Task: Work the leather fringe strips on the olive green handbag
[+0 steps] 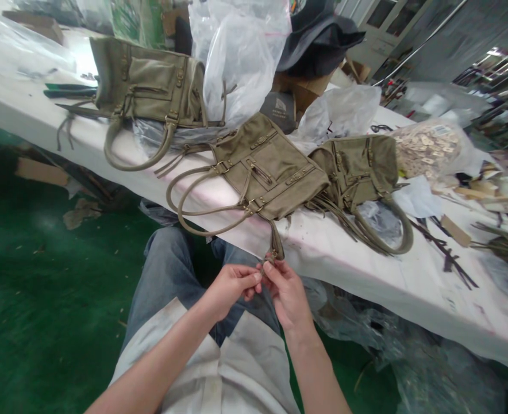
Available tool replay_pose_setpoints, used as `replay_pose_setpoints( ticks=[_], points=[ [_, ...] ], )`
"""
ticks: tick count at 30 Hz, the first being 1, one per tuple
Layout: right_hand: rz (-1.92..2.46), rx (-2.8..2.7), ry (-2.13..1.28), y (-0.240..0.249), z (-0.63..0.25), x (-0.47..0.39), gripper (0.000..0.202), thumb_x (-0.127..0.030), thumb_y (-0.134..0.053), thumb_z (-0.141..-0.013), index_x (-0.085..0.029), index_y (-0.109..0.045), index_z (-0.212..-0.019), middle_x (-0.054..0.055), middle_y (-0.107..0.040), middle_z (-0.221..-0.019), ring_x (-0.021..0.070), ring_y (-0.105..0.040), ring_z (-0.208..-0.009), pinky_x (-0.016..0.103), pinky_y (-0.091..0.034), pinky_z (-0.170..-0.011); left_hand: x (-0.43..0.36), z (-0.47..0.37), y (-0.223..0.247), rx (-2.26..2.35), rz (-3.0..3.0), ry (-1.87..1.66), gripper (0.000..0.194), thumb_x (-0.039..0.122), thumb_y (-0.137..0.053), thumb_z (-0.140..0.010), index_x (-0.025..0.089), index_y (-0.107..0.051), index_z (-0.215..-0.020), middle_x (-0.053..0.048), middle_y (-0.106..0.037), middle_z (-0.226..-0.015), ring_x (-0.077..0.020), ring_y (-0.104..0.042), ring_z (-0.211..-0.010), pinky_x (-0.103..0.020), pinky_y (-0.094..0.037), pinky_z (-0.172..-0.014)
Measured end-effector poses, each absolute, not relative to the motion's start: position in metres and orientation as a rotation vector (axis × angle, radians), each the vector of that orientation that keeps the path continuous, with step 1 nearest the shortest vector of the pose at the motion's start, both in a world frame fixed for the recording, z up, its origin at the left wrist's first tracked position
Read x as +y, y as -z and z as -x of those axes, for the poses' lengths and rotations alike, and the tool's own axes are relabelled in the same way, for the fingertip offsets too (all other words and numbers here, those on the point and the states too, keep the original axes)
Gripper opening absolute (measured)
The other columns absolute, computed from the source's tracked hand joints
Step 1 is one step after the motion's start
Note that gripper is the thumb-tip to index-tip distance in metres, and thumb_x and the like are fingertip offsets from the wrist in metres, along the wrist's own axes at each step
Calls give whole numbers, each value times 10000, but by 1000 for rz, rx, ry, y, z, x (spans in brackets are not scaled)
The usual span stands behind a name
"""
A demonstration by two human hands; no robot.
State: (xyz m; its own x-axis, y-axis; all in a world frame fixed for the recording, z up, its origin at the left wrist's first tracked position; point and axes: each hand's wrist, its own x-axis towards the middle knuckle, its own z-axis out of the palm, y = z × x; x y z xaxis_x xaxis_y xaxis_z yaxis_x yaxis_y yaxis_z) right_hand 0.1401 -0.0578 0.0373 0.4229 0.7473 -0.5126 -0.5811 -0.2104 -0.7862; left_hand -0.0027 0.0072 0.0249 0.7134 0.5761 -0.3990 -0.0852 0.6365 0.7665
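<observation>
An olive handbag [275, 167] lies on the white-covered table, its two looped handles reaching over the front edge. From its near corner a short strap [276, 240] hangs down to my hands. My left hand [239, 286] pinches the strap's lower end from the left, thumb against fingertips. Close beside it, my right hand [284, 287] has its thumb and fingers closed on the same end, by a small metal ring. The exact detail between the fingertips is too small to make out.
Similar olive bags lie at the left [150, 80] and right [361, 167]. Clear plastic bags [245, 57], a bag of small tan pieces [430, 146] and loose dark straps [447, 256] are on the table [366, 282]. Plastic sheeting [443, 356] hangs below its edge.
</observation>
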Motion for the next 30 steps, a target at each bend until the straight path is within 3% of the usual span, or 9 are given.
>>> replay_pose_setpoints(
  ticks=[4,7,11,15,19,23,25,28,30],
  points=[
    [1155,-216,-1327,-32,-137,-67,532,-492,-969,-819,-148,-756,-1164,83,-761,-1114,120,-672,-785,250,-601,-745,8,4,-26,707,-802,-386,590,629,-904,-767,82,-683,-753,-82,-588,-743,-84,-440,-579,-226,-313,-563],
    [1157,-290,-1422,-35,-138,-71,653,-688,-776,-959,-146,-767,-1324,136,-745,-1269,149,-709,-912,266,-620,-842,5,3,-21,708,-750,-350,605,632,-914,-744,93,-641,-756,-64,-543,-734,-81,-412,-576,-231,-277,-566],
    [1190,-178,-1387,-45,-143,-60,684,-632,-919,-830,-157,-785,-1302,137,-774,-1148,198,-746,-881,272,-617,-709,-2,2,-19,685,-723,-347,607,630,-913,-765,97,-623,-774,-58,-527,-748,-78,-378,-581,-237,-265,-570],
    [1144,-29,-1305,-48,-148,-46,573,-467,-1035,-705,-138,-834,-1128,118,-773,-1081,218,-759,-958,275,-653,-801,-2,6,-26,654,-729,-351,622,632,-932,-787,91,-626,-750,-45,-504,-709,-73,-384,-579,-226,-271,-566],
    [1065,-183,-1333,-40,-150,-56,545,-501,-936,-855,-198,-807,-1290,120,-746,-1274,226,-738,-1116,338,-649,-966,1,12,-34,601,-669,-352,575,575,-976,-781,71,-713,-874,-72,-568,-796,-78,-458,-619,-206,-338,-589],
    [907,-483,-1597,-30,-149,-78,595,-416,-839,-975,-379,-656,-1540,79,-681,-1453,130,-697,-917,371,-621,-971,-4,9,-33,532,-501,-346,476,412,-994,-795,53,-694,-881,-64,-530,-791,-71,-446,-625,-202,-346,-603],
    [879,-523,-1539,-29,-148,-81,640,-282,-868,-939,-434,-657,-1524,38,-726,-1372,132,-705,-960,367,-598,-1011,-8,6,-27,500,-401,-342,433,316,-991,-776,58,-648,-838,-34,-470,-760,-60,-384,-609,-200,-297,-586],
    [885,-482,-1491,-27,-148,-77,583,-217,-899,-890,-367,-738,-1430,36,-789,-1164,190,-725,-1170,406,-536,-1159,-11,7,-20,492,-293,-348,408,222,-974,-747,78,-600,-823,-10,-424,-755,-54,-325,-602,-202,-243,-571],
    [915,-442,-1509,-23,-148,-72,500,-237,-896,-902,-309,-769,-1380,51,-799,-1121,173,-752,-1059,396,-559,-1133,-11,12,-17,483,-297,-336,346,198,-928,-793,76,-614,-875,-7,-415,-774,-54,-308,-604,-206,-233,-571]
  ],
)
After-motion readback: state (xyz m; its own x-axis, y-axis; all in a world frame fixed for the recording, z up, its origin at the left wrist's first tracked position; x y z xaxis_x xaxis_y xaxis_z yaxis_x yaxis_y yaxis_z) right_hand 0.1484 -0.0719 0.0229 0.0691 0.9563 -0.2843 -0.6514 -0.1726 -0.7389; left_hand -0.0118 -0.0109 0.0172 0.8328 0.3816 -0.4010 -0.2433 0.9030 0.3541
